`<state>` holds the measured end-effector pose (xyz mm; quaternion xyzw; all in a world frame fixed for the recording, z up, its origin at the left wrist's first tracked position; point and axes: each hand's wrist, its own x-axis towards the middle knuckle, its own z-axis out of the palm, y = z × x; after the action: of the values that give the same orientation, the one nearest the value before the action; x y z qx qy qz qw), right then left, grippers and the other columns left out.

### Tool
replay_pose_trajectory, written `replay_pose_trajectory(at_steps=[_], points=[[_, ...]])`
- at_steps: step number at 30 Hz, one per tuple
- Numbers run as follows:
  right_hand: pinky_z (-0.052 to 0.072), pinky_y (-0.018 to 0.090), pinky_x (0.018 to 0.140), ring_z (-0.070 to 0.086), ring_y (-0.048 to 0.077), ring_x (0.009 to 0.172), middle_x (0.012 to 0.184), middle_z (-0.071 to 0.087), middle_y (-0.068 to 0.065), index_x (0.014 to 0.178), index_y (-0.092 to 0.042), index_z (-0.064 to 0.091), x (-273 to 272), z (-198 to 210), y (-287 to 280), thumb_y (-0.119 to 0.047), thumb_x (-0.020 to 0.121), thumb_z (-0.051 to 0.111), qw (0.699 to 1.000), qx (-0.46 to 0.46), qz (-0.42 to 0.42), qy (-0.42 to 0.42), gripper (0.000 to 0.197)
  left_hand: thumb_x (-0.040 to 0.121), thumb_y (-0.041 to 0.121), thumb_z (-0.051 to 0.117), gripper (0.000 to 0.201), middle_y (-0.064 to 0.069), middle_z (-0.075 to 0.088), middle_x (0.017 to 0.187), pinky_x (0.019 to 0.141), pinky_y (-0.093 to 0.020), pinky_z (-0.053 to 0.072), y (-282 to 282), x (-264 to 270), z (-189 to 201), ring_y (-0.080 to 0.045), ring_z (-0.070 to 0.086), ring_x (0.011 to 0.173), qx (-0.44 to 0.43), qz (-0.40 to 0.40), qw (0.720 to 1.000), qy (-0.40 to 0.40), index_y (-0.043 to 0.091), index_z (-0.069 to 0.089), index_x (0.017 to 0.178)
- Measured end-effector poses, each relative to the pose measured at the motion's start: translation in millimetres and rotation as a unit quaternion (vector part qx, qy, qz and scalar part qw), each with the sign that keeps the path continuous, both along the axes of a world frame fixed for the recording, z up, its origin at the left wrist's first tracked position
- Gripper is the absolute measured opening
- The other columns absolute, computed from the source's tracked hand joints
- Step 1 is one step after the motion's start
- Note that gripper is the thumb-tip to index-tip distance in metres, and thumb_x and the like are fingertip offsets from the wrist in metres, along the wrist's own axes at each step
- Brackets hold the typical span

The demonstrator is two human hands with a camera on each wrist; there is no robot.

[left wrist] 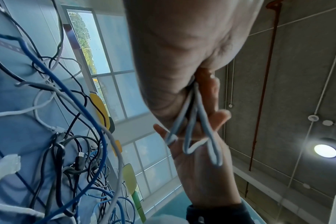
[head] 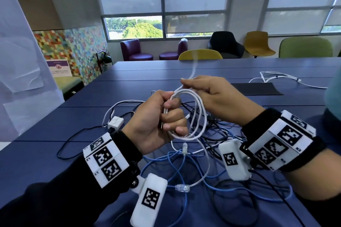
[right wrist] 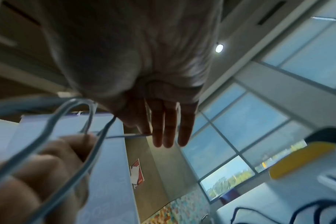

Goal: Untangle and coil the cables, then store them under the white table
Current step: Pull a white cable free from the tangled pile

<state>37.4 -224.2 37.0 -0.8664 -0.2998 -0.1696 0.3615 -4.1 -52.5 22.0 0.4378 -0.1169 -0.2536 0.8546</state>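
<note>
My left hand [head: 166, 116] grips a coil of white cable [head: 198, 114] in its fist, held above the blue table [head: 55, 131]. My right hand [head: 201, 88] pinches the loose end of that same cable at the top of the coil; the end whips upward, blurred. The left wrist view shows the white cable loops [left wrist: 197, 128] hanging from my left hand's palm, with my right hand [left wrist: 201, 151] behind. In the right wrist view the loops [right wrist: 86, 121] run past my left hand's fingers [right wrist: 48, 159]. Below lies a tangle of blue, black and white cables [head: 203, 162].
A white adapter [head: 115, 121] lies left of the tangle. Another white cable bundle [head: 276, 78] and a black mat [head: 256, 88] lie at the far right of the table. Chairs [head: 200, 54] stand along the far edge under the windows.
</note>
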Motion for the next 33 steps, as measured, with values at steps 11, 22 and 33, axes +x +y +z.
replay_pose_trajectory(at_steps=[11,22,33], points=[[0.04,0.009,0.053,0.052,-0.002,0.051,0.068,0.063,-0.025,0.13,-0.018,0.056,-34,-2,12,0.004,0.084,0.06,0.979,0.073,0.097,0.165,0.051,0.095,0.025,0.034,0.031,0.006,0.015,0.042,0.049,-0.027,0.04,6,2,-4,-0.012,0.023,0.037,0.053,0.034,0.997,-0.046,0.021,0.03,0.064],[0.033,0.016,0.059,0.049,0.017,0.072,0.084,0.051,0.004,0.075,-0.012,0.068,-23,-10,23,-0.007,0.076,0.076,0.993,-0.032,-0.09,-0.071,0.01,0.103,0.03,0.038,0.036,0.0,0.023,0.054,0.054,-0.032,0.051,6,1,-9,-0.016,0.031,0.048,0.158,0.173,0.96,-0.156,0.004,0.05,0.08],[0.049,0.019,0.051,0.054,0.014,0.064,0.09,0.062,0.006,0.106,-0.02,0.073,-43,-10,23,-0.031,0.077,0.066,0.892,0.322,0.147,0.279,0.032,0.104,0.033,0.038,0.034,0.002,0.017,0.057,0.044,-0.015,0.018,7,2,-14,-0.008,0.013,0.048,0.19,0.216,0.933,-0.216,0.008,0.045,0.082]])
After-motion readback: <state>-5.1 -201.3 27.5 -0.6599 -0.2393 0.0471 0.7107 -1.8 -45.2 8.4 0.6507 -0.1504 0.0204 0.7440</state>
